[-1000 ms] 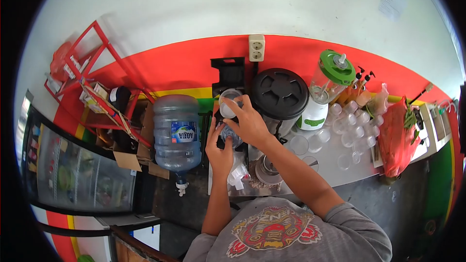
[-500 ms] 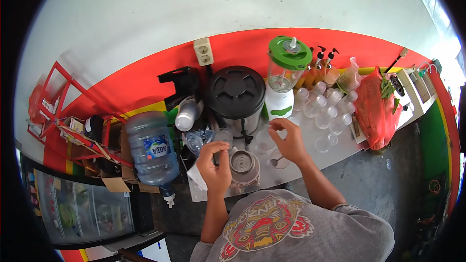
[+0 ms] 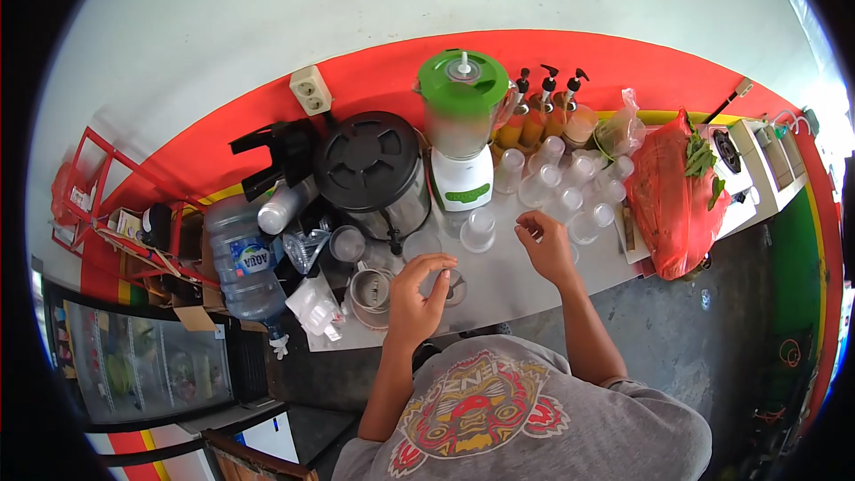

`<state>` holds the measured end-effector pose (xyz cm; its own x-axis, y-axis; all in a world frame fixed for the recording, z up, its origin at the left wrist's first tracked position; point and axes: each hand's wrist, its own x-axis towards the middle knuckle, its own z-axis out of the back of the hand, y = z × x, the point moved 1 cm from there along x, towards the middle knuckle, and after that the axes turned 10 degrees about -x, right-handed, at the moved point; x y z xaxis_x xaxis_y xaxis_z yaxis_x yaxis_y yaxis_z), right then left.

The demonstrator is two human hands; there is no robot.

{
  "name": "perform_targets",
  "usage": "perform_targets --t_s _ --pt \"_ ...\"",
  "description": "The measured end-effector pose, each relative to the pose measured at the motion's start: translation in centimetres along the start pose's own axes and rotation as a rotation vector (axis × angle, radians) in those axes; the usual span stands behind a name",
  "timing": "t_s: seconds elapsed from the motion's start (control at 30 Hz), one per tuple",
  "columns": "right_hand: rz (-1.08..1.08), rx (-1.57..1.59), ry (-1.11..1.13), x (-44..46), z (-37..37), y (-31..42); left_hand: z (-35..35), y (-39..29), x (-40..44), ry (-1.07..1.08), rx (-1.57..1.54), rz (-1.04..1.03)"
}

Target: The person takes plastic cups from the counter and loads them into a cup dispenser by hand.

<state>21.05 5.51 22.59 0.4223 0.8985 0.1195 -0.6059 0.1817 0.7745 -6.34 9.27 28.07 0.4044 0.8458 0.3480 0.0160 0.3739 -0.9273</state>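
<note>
My left hand (image 3: 422,299) is over the table's front part, thumb apart from the outstretched fingers, with nothing visible in it. Partly hidden beside its fingertips is a clear cup (image 3: 456,289) with what looks like a spoon inside. To its left stands a metal mug (image 3: 370,290) on a round container. My right hand (image 3: 549,248) hovers with loosely curled fingers, a gap showing between thumb and forefinger, and no object visible there. Clear plastic cups (image 3: 478,230) stand between the hands and the blender (image 3: 460,178); several more cups (image 3: 570,200) are grouped beyond my right hand.
A lidded steel drum (image 3: 370,165) stands left of the blender. Pump bottles (image 3: 545,116) line the wall. On the right sits a red plastic bag (image 3: 670,200) with leaves. A water bottle (image 3: 249,258), a white packet (image 3: 316,307) and a red rack (image 3: 107,151) are left.
The view has turned right, so the table's things appear farther left. My left hand has moved from beside the metal mug to the cup on its right. My right hand is nearer the grouped cups.
</note>
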Motion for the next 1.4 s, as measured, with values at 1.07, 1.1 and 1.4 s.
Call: perform_targets --t_s 1.07,1.1,1.4 --pt "-0.145 -0.099 -0.334 -1.6 10.9 -20.8 -20.6 7.3 1.0 0.326 -0.083 0.288" --pt "-0.129 -0.067 -0.412 -1.7 11.5 -21.1 -20.7 7.3 1.0 0.324 -0.083 0.284" --pt "-0.202 0.812 -0.360 -2.5 13.7 -16.5 -21.5 4.3 2.7 0.263 -0.139 0.272"
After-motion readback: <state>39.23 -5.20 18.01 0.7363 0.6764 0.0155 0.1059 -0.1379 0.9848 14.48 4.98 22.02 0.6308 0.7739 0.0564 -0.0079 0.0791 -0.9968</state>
